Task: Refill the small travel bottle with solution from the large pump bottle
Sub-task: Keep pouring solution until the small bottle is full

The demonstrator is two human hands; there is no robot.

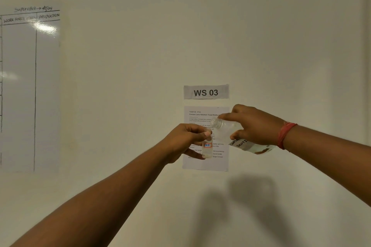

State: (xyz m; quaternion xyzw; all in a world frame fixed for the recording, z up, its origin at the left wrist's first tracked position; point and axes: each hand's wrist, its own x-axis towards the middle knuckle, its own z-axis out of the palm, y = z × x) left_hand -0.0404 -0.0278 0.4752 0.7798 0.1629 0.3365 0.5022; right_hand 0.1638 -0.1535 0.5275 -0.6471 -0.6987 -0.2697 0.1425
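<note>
Both arms are raised in front of a wall. My left hand (pixel 185 141) grips the small clear travel bottle (pixel 207 147) upright; it has a red-bordered label and its mouth is uncapped. My right hand (pixel 254 125) holds the large clear bottle (pixel 226 129), tilted over to the left with its open threaded neck just above and right of the small bottle's mouth. A white handwritten label shows on the large bottle under my palm. No pump top is in view. A little liquid sits low in the small bottle.
A paper task sheet (pixel 204 158) and a "WS 03" sign (pixel 206 92) are stuck on the wall behind the bottles. A whiteboard (pixel 30 86) with a drawn table hangs at the left. A red thread band (pixel 285 134) circles my right wrist.
</note>
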